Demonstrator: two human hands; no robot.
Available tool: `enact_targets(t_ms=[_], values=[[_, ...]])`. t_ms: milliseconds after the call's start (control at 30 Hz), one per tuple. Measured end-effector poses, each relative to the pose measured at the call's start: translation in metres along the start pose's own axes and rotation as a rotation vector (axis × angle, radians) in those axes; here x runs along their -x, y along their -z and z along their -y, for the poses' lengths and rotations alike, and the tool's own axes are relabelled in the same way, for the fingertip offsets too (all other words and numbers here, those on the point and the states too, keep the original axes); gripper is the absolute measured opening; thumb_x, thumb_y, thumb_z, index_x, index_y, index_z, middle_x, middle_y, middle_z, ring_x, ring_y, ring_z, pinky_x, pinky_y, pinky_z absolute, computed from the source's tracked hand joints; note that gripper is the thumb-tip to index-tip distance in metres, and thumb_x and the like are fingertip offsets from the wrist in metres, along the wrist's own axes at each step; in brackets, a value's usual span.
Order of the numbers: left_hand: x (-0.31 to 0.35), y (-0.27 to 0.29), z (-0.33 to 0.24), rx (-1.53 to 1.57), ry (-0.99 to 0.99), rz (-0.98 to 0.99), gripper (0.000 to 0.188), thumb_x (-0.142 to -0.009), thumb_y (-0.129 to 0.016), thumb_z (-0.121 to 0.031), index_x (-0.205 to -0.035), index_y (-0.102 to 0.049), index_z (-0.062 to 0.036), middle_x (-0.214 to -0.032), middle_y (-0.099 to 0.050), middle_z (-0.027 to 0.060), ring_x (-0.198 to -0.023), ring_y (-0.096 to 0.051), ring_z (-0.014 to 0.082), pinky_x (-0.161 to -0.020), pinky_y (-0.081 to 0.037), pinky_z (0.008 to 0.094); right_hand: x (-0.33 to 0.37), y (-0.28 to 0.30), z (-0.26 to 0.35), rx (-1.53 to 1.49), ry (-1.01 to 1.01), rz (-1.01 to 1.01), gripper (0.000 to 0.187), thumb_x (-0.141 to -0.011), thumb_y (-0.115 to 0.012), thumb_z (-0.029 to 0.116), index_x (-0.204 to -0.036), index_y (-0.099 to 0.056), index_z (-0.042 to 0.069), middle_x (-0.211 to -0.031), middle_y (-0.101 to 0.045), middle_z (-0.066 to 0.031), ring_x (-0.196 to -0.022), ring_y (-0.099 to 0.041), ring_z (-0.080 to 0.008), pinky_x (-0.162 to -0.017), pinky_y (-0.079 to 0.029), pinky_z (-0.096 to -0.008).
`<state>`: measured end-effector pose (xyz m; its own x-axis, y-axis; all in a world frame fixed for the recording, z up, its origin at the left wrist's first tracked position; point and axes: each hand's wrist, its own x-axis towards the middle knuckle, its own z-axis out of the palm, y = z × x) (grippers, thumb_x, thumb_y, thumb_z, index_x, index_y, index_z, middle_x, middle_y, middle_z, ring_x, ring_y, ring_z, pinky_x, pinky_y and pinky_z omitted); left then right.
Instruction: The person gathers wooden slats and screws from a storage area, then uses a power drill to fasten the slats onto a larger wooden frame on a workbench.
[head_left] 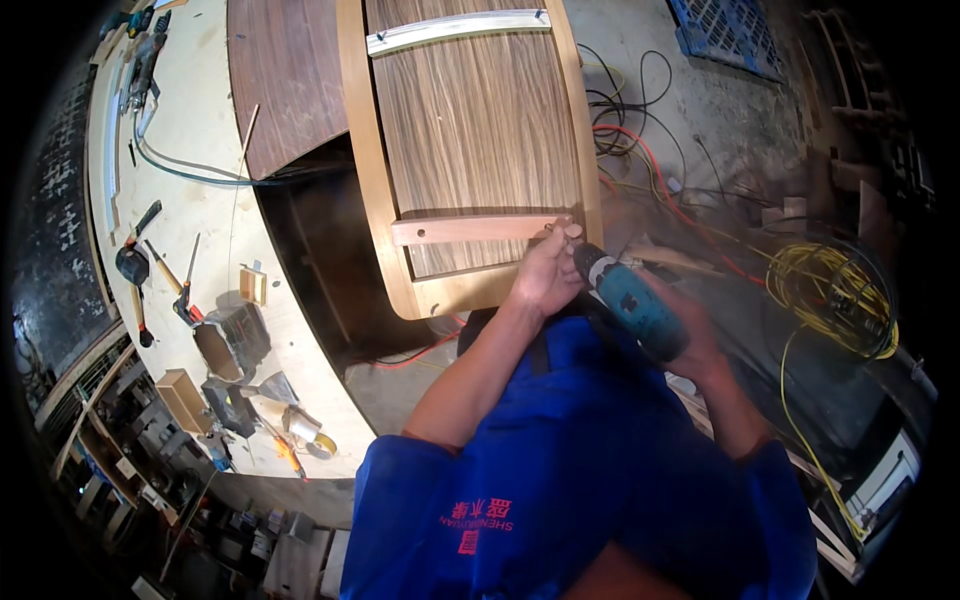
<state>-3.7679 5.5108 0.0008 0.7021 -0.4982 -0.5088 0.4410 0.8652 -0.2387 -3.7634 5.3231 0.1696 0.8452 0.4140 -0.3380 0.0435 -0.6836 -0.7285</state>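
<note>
A wooden panel [480,130] with a striped grain face and a pale solid-wood frame lies in front of me. Across its near end runs a reddish wooden crossbar [470,230] with a dark hole near its left end. My left hand [548,272] is at the bar's right end, thumb and fingers pinched together; whatever they hold is too small to make out. My right hand [695,335] grips a teal cordless drill [640,308], its black chuck pointing up-left and close to my left fingertips. A pale crossbar [460,32] with two dark screws spans the panel's far end.
To the left a plywood-topped bench [215,130] carries a hammer [145,225], pliers [187,300], a grey open box [232,340] and a tape roll [322,445]. Cables, a yellow coil [830,295] and a blue pallet [727,35] lie on the floor to the right.
</note>
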Motion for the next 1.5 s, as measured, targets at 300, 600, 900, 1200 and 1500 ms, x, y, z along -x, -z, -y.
enact_targets(t_ms=[300,600,900,1200,1500], values=[[-0.002,0.005,-0.005,-0.062,0.057,0.0,0.039,-0.108,-0.041,-0.051,-0.095,-0.058,-0.0178,-0.067,-0.048,-0.0027,-0.055,-0.038,0.0093,-0.053,-0.034,0.0239,-0.022,0.01,0.029,-0.019,-0.008,0.063,0.057,-0.082,-0.077,0.022,-0.136,-0.06,0.014,-0.104,-0.071,-0.0187,-0.096,-0.07,-0.0383,-0.081,-0.055,-0.0371],[0.034,0.028,-0.027,-1.274,-0.337,-0.237,0.026,-0.104,-0.051,-0.032,-0.104,-0.06,-0.0064,-0.093,-0.061,0.0128,-0.071,-0.057,0.0262,-0.063,-0.047,0.0395,-0.048,0.003,0.035,0.109,-0.071,0.208,0.07,-0.073,-0.078,0.019,-0.14,-0.055,0.02,-0.105,-0.07,-0.0201,-0.098,-0.066,-0.0442,-0.083,-0.055,-0.046],[0.032,-0.011,-0.119,-2.912,-0.733,-0.201,0.026,-0.077,-0.078,-0.022,-0.097,-0.069,-0.0087,-0.1,-0.058,0.0096,-0.102,-0.054,0.0302,-0.086,-0.044,0.041,-0.058,0.003,0.038,0.078,-0.082,0.213,0.067,-0.075,-0.077,0.019,-0.139,-0.055,0.019,-0.104,-0.071,-0.0201,-0.1,-0.066,-0.044,-0.084,-0.055,-0.0464],[0.038,-0.007,-0.105,-2.808,-0.693,-0.055,0.019,-0.077,-0.075,-0.021,-0.091,-0.069,-0.0093,-0.095,-0.055,0.0071,-0.095,-0.054,0.0277,-0.08,-0.046,0.0406,-0.054,0.003,0.049,0.108,-0.176,0.158,0.059,-0.082,-0.072,0.022,-0.139,-0.056,0.018,-0.109,-0.07,-0.0216,-0.104,-0.065,-0.0435,-0.085,-0.054,-0.0469],[0.04,-0.008,-0.096,-2.763,-0.753,-0.031,0.017,-0.086,-0.059,-0.016,-0.096,-0.069,-0.008,-0.094,-0.056,0.0056,-0.088,-0.054,0.0249,-0.075,-0.044,0.0377,-0.044,-0.007,0.032,0.188,-0.286,0.17,0.055,-0.086,-0.069,0.027,-0.138,-0.055,0.015,-0.109,-0.07,-0.0226,-0.104,-0.066,-0.0429,-0.086,-0.053,-0.047]])
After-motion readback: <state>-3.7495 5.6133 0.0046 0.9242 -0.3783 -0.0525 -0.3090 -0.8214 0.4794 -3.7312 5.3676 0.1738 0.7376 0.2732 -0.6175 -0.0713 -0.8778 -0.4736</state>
